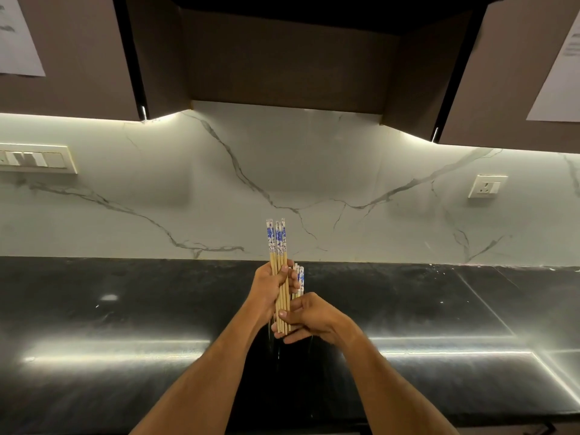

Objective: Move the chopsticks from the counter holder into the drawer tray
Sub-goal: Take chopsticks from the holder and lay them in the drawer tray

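Head view shows your left hand [272, 285] gripping an upright bundle of chopsticks [278, 246] over the worktop [94, 324], your right hand [309, 318] curled round their lower ends just beneath, so the drawer tray, unseen, still awaits them.

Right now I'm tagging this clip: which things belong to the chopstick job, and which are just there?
Job:
- chopsticks, a bundle held upright
- left hand, gripping the bundle
- right hand, holding its lower end
- more chopsticks behind

Just there:
- black counter
- switch panel
- wall socket
- papers on cabinets
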### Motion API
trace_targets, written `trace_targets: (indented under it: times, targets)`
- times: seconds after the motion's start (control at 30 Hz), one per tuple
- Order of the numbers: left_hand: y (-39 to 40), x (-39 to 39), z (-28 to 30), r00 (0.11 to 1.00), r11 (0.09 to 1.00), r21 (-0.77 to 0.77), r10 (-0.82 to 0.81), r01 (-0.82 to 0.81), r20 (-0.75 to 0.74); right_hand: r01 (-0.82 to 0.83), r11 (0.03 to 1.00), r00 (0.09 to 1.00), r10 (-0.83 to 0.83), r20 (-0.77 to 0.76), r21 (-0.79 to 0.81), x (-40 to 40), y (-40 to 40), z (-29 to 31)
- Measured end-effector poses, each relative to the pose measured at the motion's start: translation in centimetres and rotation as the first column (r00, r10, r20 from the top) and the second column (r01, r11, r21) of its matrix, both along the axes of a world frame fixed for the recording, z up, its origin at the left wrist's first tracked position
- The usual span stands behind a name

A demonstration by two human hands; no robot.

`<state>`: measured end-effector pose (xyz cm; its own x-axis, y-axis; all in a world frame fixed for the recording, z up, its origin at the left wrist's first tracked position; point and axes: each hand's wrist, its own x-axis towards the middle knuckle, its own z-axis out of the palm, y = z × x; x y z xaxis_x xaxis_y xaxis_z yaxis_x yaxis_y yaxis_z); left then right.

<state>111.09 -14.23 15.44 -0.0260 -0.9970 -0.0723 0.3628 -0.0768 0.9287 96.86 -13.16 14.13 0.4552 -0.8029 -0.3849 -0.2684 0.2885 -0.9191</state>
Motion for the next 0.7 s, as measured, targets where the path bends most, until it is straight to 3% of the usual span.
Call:
trace_targets:
  times: [0.07, 0.17, 0.27, 0.5, 0.7]
  targets:
    - [0.4, 0.5, -0.4, 0.999, 0.999, 0.010, -0.045, 0.045, 0.030, 0.002, 0.997, 1.000, -0.004, -0.018, -0.078, -1.1, -0.8, 0.6]
    - [1.2, 1.1, -1.1, 0.994, 0.994, -0.004, -0.105, 0.105, 0.027, 0.236, 0.958, 0.961, -0.204, 0.187, -0.162, -2.3, -2.4, 2.2]
    - [1.9, 1.1, -1.9, 0.979, 0.979, -0.035, -0.200, 0.201, 0.025, 0.370, 0.904, 0.895, -0.285, 0.344, -0.215, -2.1, -3.4, 4.3]
    - [2.7, -0.1, -2.8, 0.933, 0.950, 0.013, -0.309, 0.312, 0.184, 0.366, 0.690, 0.913, -0.395, 0.099, -0.624, -0.6, -4.0, 5.3]
    - [3.1, -0.1, -2.9, 0.922, 0.941, 0.012, -0.335, 0.340, 0.195, 0.375, 0.658, 0.890, -0.452, 0.055, -0.653, -1.1, -4.0, 4.7]
